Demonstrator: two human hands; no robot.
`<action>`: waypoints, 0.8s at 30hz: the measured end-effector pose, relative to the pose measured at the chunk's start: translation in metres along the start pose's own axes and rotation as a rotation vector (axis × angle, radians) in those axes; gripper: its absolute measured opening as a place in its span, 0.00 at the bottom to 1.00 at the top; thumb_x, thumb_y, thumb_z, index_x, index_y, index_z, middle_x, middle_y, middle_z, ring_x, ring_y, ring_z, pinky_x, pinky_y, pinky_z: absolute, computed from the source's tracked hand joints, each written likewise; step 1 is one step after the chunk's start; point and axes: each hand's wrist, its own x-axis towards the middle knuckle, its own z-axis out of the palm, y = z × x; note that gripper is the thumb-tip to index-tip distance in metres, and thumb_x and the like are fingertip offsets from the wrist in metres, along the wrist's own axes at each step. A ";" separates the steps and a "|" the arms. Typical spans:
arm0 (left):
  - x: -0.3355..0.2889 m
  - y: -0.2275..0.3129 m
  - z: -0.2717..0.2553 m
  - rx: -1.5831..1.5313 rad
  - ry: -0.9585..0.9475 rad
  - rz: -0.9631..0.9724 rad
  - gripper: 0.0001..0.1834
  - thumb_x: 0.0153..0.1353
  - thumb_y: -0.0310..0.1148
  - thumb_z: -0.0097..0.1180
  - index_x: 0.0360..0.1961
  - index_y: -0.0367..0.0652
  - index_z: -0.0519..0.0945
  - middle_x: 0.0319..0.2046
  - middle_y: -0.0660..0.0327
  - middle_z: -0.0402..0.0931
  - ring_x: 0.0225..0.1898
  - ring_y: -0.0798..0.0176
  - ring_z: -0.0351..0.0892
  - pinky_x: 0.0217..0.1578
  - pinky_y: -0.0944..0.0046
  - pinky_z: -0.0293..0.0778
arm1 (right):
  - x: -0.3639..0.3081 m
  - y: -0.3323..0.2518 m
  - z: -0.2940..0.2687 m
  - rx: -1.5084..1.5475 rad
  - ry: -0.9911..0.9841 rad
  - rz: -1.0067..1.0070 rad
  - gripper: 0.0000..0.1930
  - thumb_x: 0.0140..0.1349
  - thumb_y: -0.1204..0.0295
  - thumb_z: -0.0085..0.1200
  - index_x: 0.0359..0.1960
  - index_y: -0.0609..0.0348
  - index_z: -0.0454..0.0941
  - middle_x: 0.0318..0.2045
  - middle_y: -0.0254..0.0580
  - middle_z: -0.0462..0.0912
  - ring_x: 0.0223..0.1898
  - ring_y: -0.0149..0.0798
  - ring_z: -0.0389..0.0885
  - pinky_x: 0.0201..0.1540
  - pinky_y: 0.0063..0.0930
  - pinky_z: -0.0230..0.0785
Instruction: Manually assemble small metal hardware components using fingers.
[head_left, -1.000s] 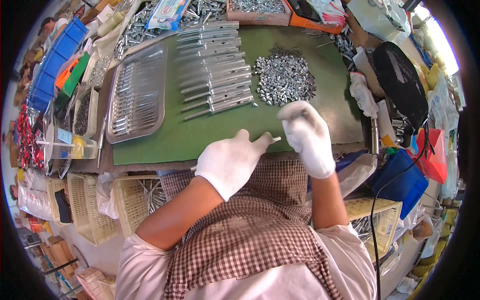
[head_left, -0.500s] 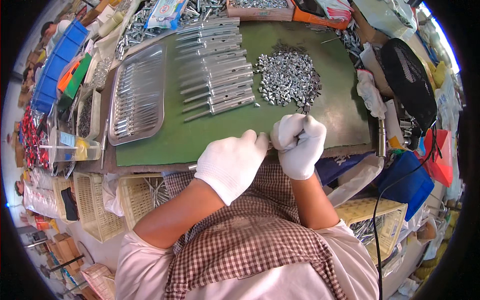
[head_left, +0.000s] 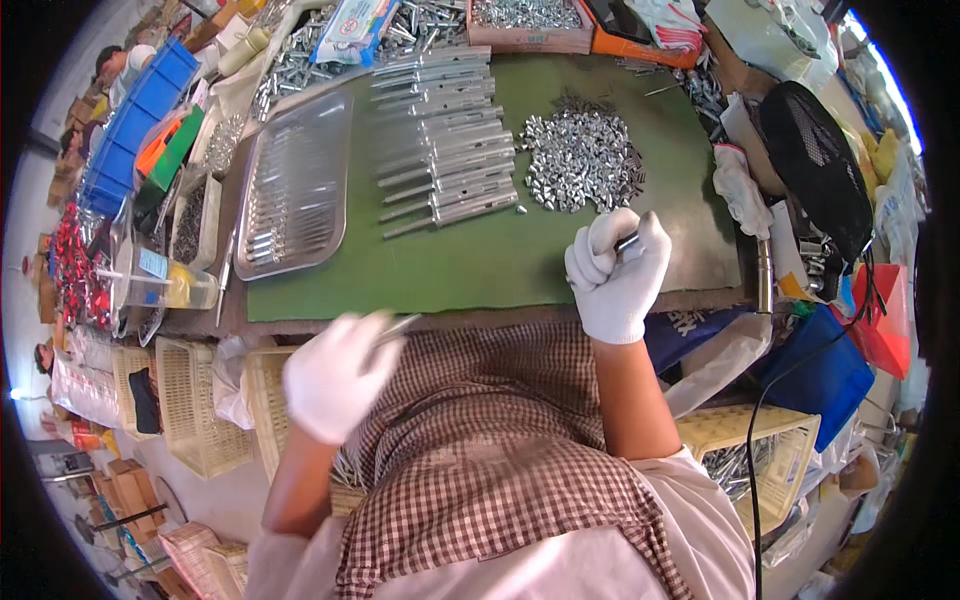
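My left hand [head_left: 338, 378], in a white glove and smeared by motion, is over my lap near the table's front edge. A thin metal rod [head_left: 401, 327] sticks out from its closed fingers. Above the green mat [head_left: 450, 280] my gloved right hand [head_left: 618, 280] is curled closed, with a small metal piece [head_left: 627, 242] showing between thumb and forefinger. Just beyond it lies a heap of small silver metal pieces [head_left: 580, 160]. Left of the heap, metal tubes with thin rods [head_left: 470, 185] lie in a stacked row.
A metal tray [head_left: 340, 215] of rod-like parts stands left of the tubes. Loose metal parts and a box of small pieces [head_left: 530, 38] line the back. Cream plastic baskets [head_left: 195, 410] stand below the table. A black cable [head_left: 757, 430] hangs at the right.
My hands, close together before, are now apart. The left has swung left and toward me with the rod; the right has shifted slightly right, still closed. The view has shifted a little.
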 end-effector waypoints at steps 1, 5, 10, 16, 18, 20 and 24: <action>-0.018 -0.025 -0.006 0.055 -0.015 -0.064 0.13 0.56 0.36 0.68 0.42 0.49 0.87 0.36 0.60 0.82 0.32 0.55 0.83 0.34 0.58 0.79 | -0.001 -0.003 -0.001 -0.021 0.044 -0.003 0.27 0.77 0.55 0.35 0.22 0.59 0.68 0.15 0.27 0.56 0.15 0.27 0.51 0.20 0.25 0.44; -0.077 -0.096 -0.021 0.326 0.010 -0.190 0.17 0.54 0.33 0.67 0.46 0.44 0.86 0.41 0.56 0.82 0.44 0.48 0.81 0.46 0.50 0.76 | 0.004 0.004 0.002 -0.093 0.006 0.000 0.19 0.76 0.63 0.39 0.27 0.61 0.71 0.15 0.27 0.57 0.15 0.25 0.51 0.20 0.24 0.44; 0.017 -0.012 0.004 -0.017 0.120 0.132 0.16 0.55 0.28 0.66 0.46 0.40 0.85 0.43 0.54 0.81 0.45 0.48 0.80 0.48 0.53 0.76 | 0.005 0.011 0.014 -0.437 0.131 0.059 0.07 0.69 0.75 0.48 0.35 0.63 0.78 0.20 0.31 0.68 0.19 0.28 0.62 0.23 0.24 0.57; 0.121 0.036 0.054 -0.049 0.169 0.341 0.12 0.56 0.33 0.66 0.41 0.44 0.84 0.40 0.58 0.81 0.42 0.49 0.81 0.45 0.52 0.76 | 0.018 0.026 0.022 -1.840 0.053 -0.350 0.12 0.57 0.68 0.64 0.42 0.55 0.80 0.39 0.47 0.81 0.39 0.52 0.84 0.42 0.43 0.77; 0.130 0.039 0.066 -0.016 0.127 0.349 0.11 0.56 0.34 0.66 0.40 0.44 0.84 0.39 0.58 0.80 0.41 0.49 0.80 0.44 0.52 0.76 | 0.022 0.029 0.021 -1.981 0.020 -0.263 0.11 0.58 0.68 0.63 0.39 0.55 0.77 0.38 0.48 0.80 0.38 0.53 0.84 0.40 0.45 0.77; 0.133 0.036 0.071 -0.018 0.137 0.333 0.08 0.56 0.34 0.65 0.36 0.45 0.83 0.35 0.59 0.80 0.39 0.49 0.79 0.43 0.51 0.75 | 0.023 0.028 0.021 -2.025 -0.017 -0.262 0.11 0.59 0.68 0.62 0.40 0.54 0.75 0.38 0.48 0.79 0.37 0.54 0.84 0.39 0.47 0.77; 0.121 0.031 0.072 -0.096 0.108 0.331 0.07 0.56 0.33 0.66 0.34 0.44 0.84 0.35 0.59 0.80 0.38 0.49 0.79 0.42 0.52 0.75 | 0.008 0.010 0.015 -2.074 0.083 -0.203 0.08 0.60 0.69 0.61 0.37 0.54 0.76 0.37 0.47 0.80 0.35 0.54 0.83 0.38 0.48 0.76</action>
